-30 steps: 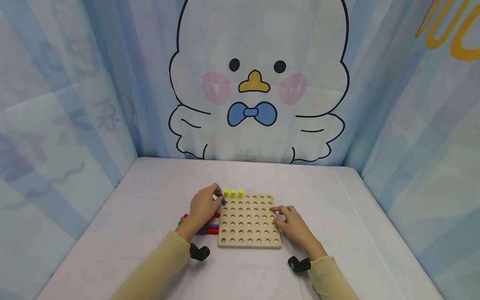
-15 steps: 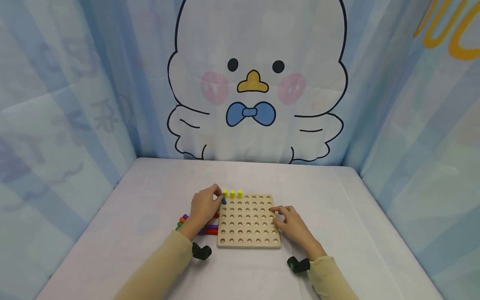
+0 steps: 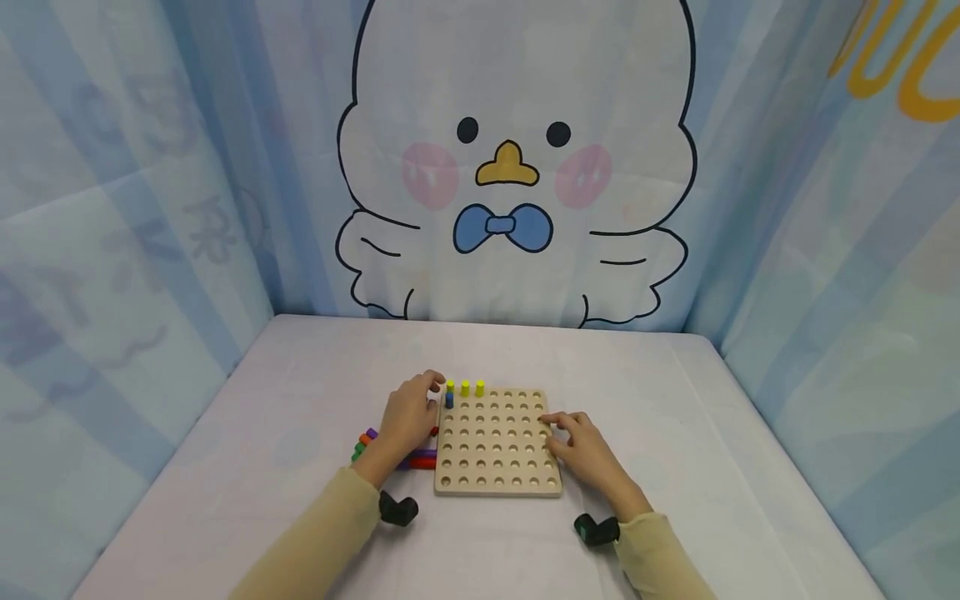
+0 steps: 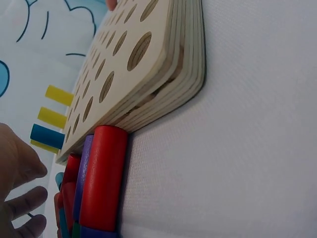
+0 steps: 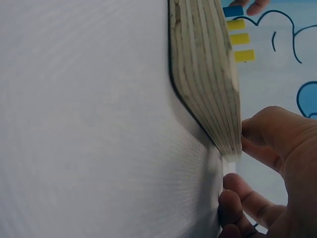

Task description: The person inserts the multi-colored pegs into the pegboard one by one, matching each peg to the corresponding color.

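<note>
A blue peg stands upright in a wooden pegboard, in the leftmost hole of the second row from the far edge. It is just to the right of the person's left hand, much the nearer of the two; those fingers are loose and parted, hold nothing and do not touch it. This gap, with the peg's long axis vertical, seems the relation that matters most. The right hand rests its fingertips on the board's right edge, without gripping.

Counted, there is one board, one standing blue peg and three upright yellow pegs in the far row. Loose pegs in several colours lie left of the board, the nearest pointing towards it; the left hand partly covers them, so their number cannot be told.
</note>
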A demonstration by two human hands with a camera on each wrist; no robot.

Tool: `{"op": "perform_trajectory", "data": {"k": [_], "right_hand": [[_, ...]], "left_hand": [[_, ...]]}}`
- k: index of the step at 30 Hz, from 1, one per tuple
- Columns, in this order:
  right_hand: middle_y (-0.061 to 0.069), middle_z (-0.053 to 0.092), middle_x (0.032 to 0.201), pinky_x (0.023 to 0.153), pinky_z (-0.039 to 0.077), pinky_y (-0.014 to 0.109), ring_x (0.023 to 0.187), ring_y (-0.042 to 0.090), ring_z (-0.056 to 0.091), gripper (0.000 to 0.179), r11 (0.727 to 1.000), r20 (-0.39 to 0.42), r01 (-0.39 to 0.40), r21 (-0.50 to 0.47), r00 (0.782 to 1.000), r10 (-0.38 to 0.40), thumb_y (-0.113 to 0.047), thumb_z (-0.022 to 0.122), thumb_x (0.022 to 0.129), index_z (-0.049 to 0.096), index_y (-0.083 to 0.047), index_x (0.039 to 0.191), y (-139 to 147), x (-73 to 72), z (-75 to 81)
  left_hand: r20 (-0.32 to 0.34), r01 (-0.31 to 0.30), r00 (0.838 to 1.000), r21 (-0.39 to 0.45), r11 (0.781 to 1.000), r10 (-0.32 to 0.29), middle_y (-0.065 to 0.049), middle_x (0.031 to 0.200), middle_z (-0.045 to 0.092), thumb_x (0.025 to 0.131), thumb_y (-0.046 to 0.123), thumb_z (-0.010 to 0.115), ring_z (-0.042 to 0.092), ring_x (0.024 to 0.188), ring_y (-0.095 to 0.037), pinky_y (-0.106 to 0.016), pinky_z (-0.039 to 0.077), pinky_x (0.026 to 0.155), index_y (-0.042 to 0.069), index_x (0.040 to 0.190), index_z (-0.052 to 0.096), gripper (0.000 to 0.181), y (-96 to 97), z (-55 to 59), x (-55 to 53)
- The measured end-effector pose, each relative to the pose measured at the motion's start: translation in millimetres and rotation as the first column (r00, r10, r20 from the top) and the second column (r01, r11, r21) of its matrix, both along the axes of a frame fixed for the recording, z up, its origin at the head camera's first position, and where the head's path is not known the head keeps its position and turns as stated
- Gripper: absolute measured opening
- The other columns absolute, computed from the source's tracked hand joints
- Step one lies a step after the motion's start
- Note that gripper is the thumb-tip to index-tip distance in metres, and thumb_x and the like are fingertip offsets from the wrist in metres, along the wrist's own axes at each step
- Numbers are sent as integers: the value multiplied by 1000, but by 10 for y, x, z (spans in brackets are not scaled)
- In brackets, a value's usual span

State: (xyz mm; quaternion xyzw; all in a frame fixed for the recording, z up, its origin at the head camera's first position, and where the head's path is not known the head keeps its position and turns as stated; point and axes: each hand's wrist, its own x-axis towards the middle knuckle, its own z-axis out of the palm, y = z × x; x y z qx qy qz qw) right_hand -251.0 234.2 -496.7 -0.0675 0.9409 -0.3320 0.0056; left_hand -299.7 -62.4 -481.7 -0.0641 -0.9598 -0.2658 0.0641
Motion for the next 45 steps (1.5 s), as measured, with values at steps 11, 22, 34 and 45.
{"op": "perform_trajectory", "data": {"k": [11,22,34,45], "right_hand": [[18,58,124,70,41,32,85,19,50,35,1000,-8,19,21,1000,-19,-17,67,98,67,-15,134,-9,-12,-31],[19,57,126,73,43,34,88,21,51,36,1000,1,4,5,1000,-4,-17,66,99,66,-15,135,-29,-4,-32],[19,57,124,72,43,34,86,20,51,35,1000,-6,11,15,1000,-10,-16,66,99,66,-13,134,-18,8,-24],[19,58,125,72,44,35,88,21,52,35,1000,-7,8,14,1000,-8,-17,66,99,67,-14,134,-18,14,11]], "left_hand": [[98,-40,994,-118,992,52,-10,119,66,95,15,69,58,109,-30,-50,48,96,13,125,67,30,-55,-80,-5],[84,-43,995,-104,994,52,-11,114,66,96,10,68,57,108,-32,-50,47,96,16,122,70,27,-67,-94,-4],[-69,-53,996,36,998,55,-9,111,66,97,8,69,58,103,-27,-44,51,93,15,111,65,17,-61,-105,18],[-94,0,995,168,986,16,-8,114,59,99,2,64,64,101,-23,-40,57,92,15,113,65,19,-34,-103,-7]]}}
